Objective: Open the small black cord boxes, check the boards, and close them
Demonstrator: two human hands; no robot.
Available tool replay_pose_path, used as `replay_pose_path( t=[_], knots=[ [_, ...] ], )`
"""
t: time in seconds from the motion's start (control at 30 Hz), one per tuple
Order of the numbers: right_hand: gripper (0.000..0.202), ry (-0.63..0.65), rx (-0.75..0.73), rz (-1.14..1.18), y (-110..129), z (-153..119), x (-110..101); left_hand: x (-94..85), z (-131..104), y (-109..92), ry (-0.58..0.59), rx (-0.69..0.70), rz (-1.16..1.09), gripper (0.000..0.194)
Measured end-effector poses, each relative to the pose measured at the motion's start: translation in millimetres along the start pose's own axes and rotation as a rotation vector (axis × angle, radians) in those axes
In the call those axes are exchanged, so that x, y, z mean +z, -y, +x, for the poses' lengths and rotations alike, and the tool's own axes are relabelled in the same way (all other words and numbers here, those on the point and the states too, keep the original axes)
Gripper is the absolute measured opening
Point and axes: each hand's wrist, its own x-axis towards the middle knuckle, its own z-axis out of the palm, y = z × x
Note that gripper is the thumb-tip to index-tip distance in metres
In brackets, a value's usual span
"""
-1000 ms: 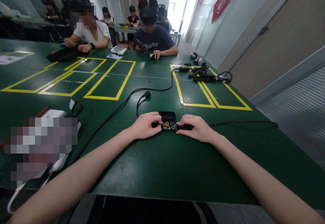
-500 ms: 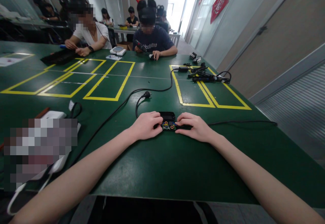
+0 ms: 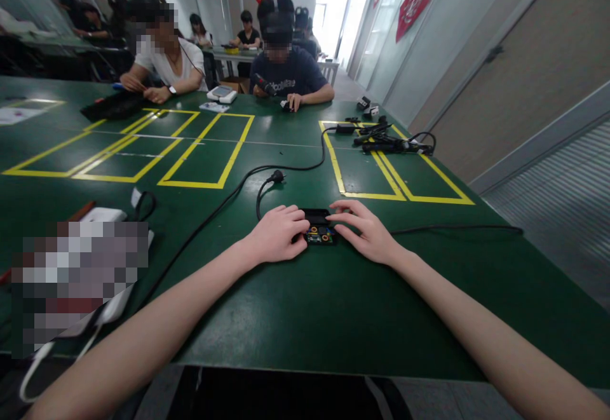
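The left hand (image 3: pixel 279 232) has its thumb and fingers closed around the left end of the small circuit board (image 3: pixel 320 237), which lies on the green tabletop (image 3: pixel 267 318) between the two hands. The right hand (image 3: pixel 366 232) is loosened, with its fingers spread, and it grasps nothing that I can see; its fingertips are at the right end of the black casing half (image 3: pixel 316 215), but whether they touch it, I cannot tell. This casing half lies just beyond the board, hollow side up. For good handling, I think the left hand should press its end gently and keep the board flat, because a stiff cable could turn it. The right hand would do better to take only edges, and not to push on the ring-shaped parts (image 3: pixel 325 238). The power plug (image 3: pixel 276 177), beyond the left hand, and the black cable (image 3: pixel 457 228), to the right of the right hand, should have enough slack, so that neither pulls on the work.
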Motion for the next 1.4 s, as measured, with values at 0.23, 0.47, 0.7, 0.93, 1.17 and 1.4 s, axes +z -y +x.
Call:
replay_pose_path(
  t=[0.23,0.47,0.7,0.93,1.17,1.4],
  knots=[
    [0.037,0.143,0.042,-0.073,-6.4,-1.8,9.1,0.9,-3.3,-0.4,-0.090,0.026,-0.066,0.011],
    [0.030,0.070,0.076,0.030,-7.7,-0.4,7.0,6.3,-3.6,1.8,-0.086,0.010,-0.123,0.021],
    [0.024,-0.022,0.147,0.180,-3.0,-1.4,7.7,6.0,-4.1,2.1,-0.061,0.004,-0.096,0.022],
    [0.015,-0.112,0.184,0.293,4.4,3.9,5.8,10.4,-5.3,3.2,-0.097,0.011,-0.100,0.020],
    [0.037,-0.121,0.241,0.376,5.9,5.7,9.3,8.4,-6.8,3.8,-0.159,0.021,-0.151,0.029],
    [0.034,-0.115,0.263,0.410,6.3,6.4,9.8,11.8,-9.4,6.9,-0.208,0.031,-0.157,0.033]
  ],
)
